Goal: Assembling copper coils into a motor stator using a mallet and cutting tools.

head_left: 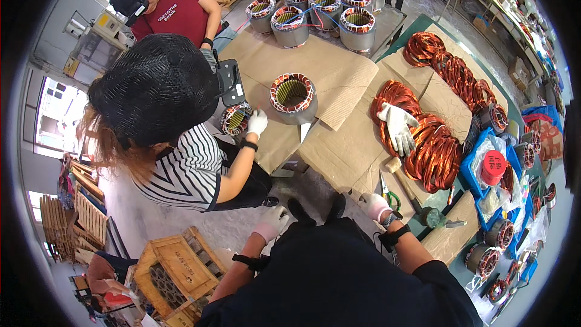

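My left hand (272,223), in a white glove, hangs in front of the table with its fingers loosely bent and nothing visible in them. At the table's near edge is my right hand (373,206), also gloved, fingers slightly curled and apart, holding nothing that I can make out. Closest to it lie scissors with green handles (393,200) and a hammer (407,184) with a wooden handle. Beyond these are large bundles of copper wire coils (433,163), with a loose white glove (397,127) on top. A motor stator (295,115) with laced windings stands upright on the brown cardboard (339,151).
To my left, a co-worker in a striped shirt (184,169) has a gloved hand (257,122) beside another wound stator (235,118). A second person in a red shirt (184,9) stands behind. Several stators (357,36) fill the far side. Blue trays (475,172) stand right; a wooden crate (175,266) is lower left.
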Demonstrator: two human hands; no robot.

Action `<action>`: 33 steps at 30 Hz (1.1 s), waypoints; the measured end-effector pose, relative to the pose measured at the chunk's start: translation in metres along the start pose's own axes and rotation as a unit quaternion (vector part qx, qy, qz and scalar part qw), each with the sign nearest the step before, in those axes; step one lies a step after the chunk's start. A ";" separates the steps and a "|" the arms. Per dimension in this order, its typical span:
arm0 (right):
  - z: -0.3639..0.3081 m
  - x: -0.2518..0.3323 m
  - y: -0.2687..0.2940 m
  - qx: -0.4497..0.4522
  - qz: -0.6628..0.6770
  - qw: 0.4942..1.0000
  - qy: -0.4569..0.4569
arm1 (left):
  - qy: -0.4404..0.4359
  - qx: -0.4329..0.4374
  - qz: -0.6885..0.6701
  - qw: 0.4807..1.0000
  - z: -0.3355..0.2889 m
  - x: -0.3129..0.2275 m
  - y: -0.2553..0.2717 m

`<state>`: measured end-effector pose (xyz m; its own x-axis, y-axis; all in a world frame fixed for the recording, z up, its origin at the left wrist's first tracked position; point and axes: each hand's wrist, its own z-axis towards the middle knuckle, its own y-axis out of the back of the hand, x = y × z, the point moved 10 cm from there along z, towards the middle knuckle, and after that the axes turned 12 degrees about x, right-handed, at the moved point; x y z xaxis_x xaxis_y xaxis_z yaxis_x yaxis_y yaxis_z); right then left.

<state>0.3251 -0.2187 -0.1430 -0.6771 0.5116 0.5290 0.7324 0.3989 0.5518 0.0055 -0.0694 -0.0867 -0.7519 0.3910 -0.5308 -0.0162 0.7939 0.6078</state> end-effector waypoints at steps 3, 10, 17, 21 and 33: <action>-0.001 0.000 0.001 -0.004 0.017 1.000 -0.001 | 0.000 0.002 0.004 1.000 0.001 0.000 0.000; 0.004 -0.004 0.001 -0.015 0.025 1.000 0.000 | 0.009 0.001 0.004 1.000 0.002 0.004 0.005; 0.014 -0.011 0.001 -0.014 0.016 1.000 0.004 | -0.013 -0.002 -0.010 1.000 0.004 0.002 0.012; 0.047 -0.041 -0.037 -0.008 -0.058 0.996 0.072 | -0.011 -0.008 0.047 0.999 0.006 0.011 0.000; 0.010 -0.023 -0.007 -0.008 -0.017 1.000 0.025 | 0.013 0.010 0.026 1.000 0.015 0.006 0.000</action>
<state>0.3360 -0.2254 -0.1660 -0.7040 0.4598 0.5412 0.7085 0.4031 0.5792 0.0111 -0.0595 -0.0988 -0.7685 0.4197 -0.4830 0.0361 0.7821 0.6221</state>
